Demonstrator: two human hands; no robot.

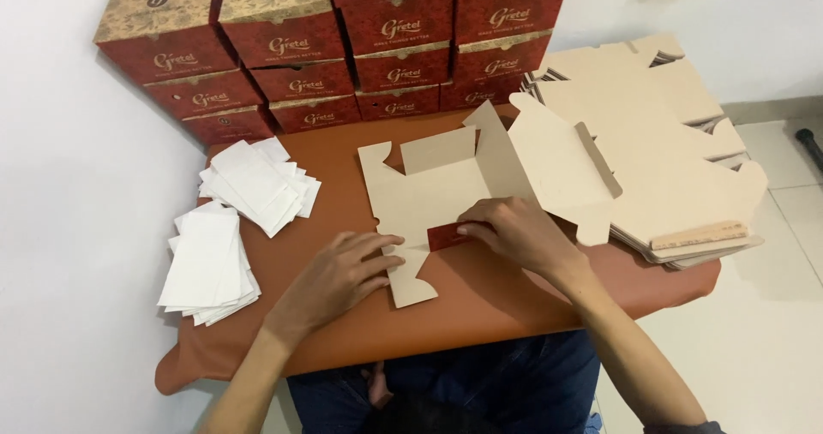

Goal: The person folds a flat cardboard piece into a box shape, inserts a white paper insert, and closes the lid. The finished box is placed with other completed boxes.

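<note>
Big brown worktop (480, 301) fills the middle, set against white walls with pale floor tiles at three o'clock. At twelve o'clock, a wall of red and gold printed boxes (343, 48), all shut, contents hidden, the top row cut off by the frame. At two o'clock, a stack of flat cardboard blanks (677, 177). Dead centre, an unfolded cardboard box blank (446, 194) lies plain side up. Two piles of white paper sheets (227, 228) sit at nine o'clock. Left hand (343, 271) lies flat, fingers together, pressing the blank's near flap. Right hand (514, 228) pinches a small red flap (446, 237) at the blank's edge; its shape is hard to make out.
</note>
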